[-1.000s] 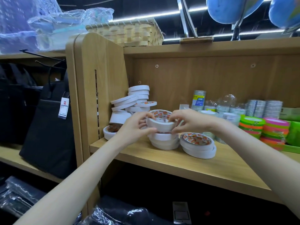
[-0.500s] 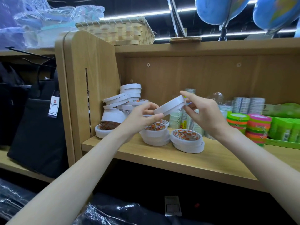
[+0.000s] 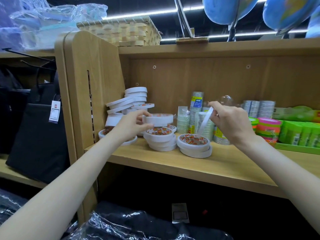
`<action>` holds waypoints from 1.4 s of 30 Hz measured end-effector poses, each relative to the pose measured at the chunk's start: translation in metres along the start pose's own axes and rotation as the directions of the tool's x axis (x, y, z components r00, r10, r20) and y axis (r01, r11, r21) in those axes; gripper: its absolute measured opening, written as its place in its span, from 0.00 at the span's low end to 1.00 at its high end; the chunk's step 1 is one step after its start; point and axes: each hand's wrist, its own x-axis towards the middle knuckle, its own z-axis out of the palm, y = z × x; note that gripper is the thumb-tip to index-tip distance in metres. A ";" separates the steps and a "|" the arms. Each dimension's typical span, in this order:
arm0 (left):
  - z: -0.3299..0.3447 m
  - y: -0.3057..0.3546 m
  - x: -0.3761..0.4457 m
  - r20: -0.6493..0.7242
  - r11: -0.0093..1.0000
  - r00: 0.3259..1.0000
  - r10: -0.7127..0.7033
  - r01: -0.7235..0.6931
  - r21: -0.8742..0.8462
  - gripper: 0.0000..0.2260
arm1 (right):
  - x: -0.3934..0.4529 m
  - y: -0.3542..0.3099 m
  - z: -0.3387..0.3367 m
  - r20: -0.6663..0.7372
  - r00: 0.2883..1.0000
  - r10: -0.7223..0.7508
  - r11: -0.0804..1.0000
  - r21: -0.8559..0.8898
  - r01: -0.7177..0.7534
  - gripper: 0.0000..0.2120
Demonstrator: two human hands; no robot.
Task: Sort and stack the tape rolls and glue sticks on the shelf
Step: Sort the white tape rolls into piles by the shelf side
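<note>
White tape rolls could fall: the left hand [image 3: 131,125] holds a wide roll [image 3: 158,120] over the near pile [image 3: 160,139], the right hand [image 3: 230,122] pinches a thin roll [image 3: 205,121], and the far-left stack [image 3: 129,104] leans.

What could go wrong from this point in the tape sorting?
The left hand holds a wide white roll above the middle stack; set down off-centre, it may slide off. The leaning pile at the back left already tilts, so a nudge could topple it. The right hand pinches a thin roll edge-on, an easy grip to lose.

Labels on tape rolls [image 3: 193,140] — print unreadable.
</note>
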 end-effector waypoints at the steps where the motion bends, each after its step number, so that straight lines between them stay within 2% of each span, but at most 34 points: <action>1: 0.002 -0.002 0.000 0.012 0.998 1.000 0.004 -0.005 0.069 0.08 | 0.002 0.000 0.000 0.014 1.000 0.001 1.000 -0.016 -0.001 0.04; 3: 0.004 -0.003 0.000 0.009 0.995 1.000 0.008 -0.008 0.102 0.09 | 0.008 -0.003 0.000 0.083 0.996 0.032 0.999 0.004 -0.033 0.07; 5: 0.005 -0.005 -0.001 0.006 0.999 1.000 -0.003 0.002 0.049 0.10 | 0.012 -0.007 0.001 0.128 0.986 0.106 0.991 0.063 -0.115 0.04; 7: 0.008 -0.012 -0.004 0.026 1.000 0.999 -0.020 0.020 -0.004 0.12 | 0.011 -0.015 0.002 0.238 0.958 0.160 0.976 0.109 -0.190 0.04; 9: 0.015 -0.018 -0.008 0.035 0.998 0.999 -0.022 0.024 -0.062 0.13 | 0.005 -0.020 0.000 0.456 0.884 0.099 0.987 0.066 -0.144 0.05; 11: 0.022 -0.023 -0.011 0.027 0.998 1.000 0.015 -0.013 -0.058 0.16 | 0.002 -0.019 -0.008 0.624 0.781 0.027 0.998 -0.059 0.013 0.06; 13: 0.028 -0.027 -0.013 0.031 0.997 0.999 0.029 -0.027 -0.076 0.19 | 0.003 -0.011 -0.016 0.719 0.695 -0.015 0.989 -0.092 0.116 0.11; 15: 0.035 -0.027 -0.016 0.033 0.987 0.999 0.010 -0.004 -0.161 0.22 | 0.004 -0.006 -0.019 0.775 0.632 -0.030 0.993 -0.047 0.106 0.18; 17: 0.041 -0.025 -0.018 0.001 0.978 1.000 -0.002 0.002 -0.208 0.23 | 0.007 -0.009 -0.019 0.752 0.656 -0.061 0.998 0.061 0.022 0.18; 20: 0.046 -0.023 -0.017 -0.059 0.988 0.998 0.019 -0.027 -0.151 0.26 | 0.014 -0.026 -0.012 0.651 0.730 -0.208 0.920 0.383 -0.080 0.18; 23: 0.045 -0.020 -0.014 -0.048 0.986 0.998 0.044 -0.052 -0.159 0.31 | 0.024 -0.045 0.005 0.627 0.710 -0.320 0.842 0.531 -0.090 0.20; 28: 0.037 -0.031 -0.015 0.075 0.956 0.997 -0.028 0.048 -0.290 0.43 | 0.036 -0.059 0.025 0.751 0.579 -0.316 0.867 0.476 -0.145 0.20; 30: 0.036 -0.035 -0.014 0.069 0.924 0.997 -0.040 0.063 -0.376 0.42 | 0.039 -0.060 0.028 0.778 0.545 -0.313 0.903 0.422 -0.084 0.20; 31: 0.035 -0.036 -0.014 0.064 0.916 0.997 -0.042 0.064 -0.397 0.42 | 0.040 -0.060 0.027 0.771 0.554 -0.314 0.914 0.403 -0.043 0.19; 33: 0.035 -0.036 -0.012 0.054 0.914 0.997 -0.047 0.065 -0.401 0.40 | 0.045 -0.057 0.023 0.720 0.614 -0.324 0.911 0.411 -0.002 0.15; 35: 0.035 -0.035 -0.011 0.058 0.923 0.997 -0.057 0.075 -0.379 0.39 | 0.049 -0.050 0.017 0.687 0.646 -0.331 0.887 0.461 -0.036 0.07; 38: 0.039 -0.036 -0.007 0.121 0.969 0.991 -0.049 0.076 -0.234 0.38 | 0.052 -0.044 0.012 0.740 0.587 -0.329 0.884 0.460 -0.085 0.15; 40: 0.044 -0.036 -0.004 0.167 0.986 0.985 -0.037 0.063 -0.156 0.35 | 0.050 -0.044 0.016 0.751 0.571 -0.332 0.887 0.455 -0.083 0.14; 42: 0.047 -0.036 -0.002 0.156 0.987 0.987 -0.042 0.065 -0.146 0.33 | 0.049 -0.045 0.021 0.747 0.572 -0.338 0.887 0.457 -0.073 0.09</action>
